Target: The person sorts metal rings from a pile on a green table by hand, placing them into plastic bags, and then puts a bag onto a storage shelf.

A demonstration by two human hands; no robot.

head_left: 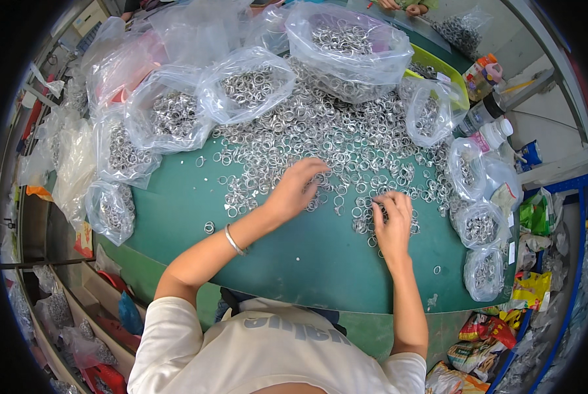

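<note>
A wide heap of loose silver metal rings (268, 141) covers the middle and back of the green table (261, 262). My left hand (295, 189) reaches over the near side of the heap, its fingers bent and apart above the rings. A bangle (233, 240) circles that wrist. To its right, my right hand (394, 224) rests over a small cluster of rings (359, 223), thumb apart from the curved fingers. Nothing held shows in either hand, though the undersides of the fingers are hidden. A few rings (209, 227) lie together left of my left forearm.
Clear plastic bags of rings (172, 115) line the back and left of the table, with smaller bags (483, 226) along the right edge. A large bag (346, 85) stands at the back near a yellow-green bin (461, 92). Bottles (494, 134) stand at the right. Another person's hands (412, 9) appear at the far top.
</note>
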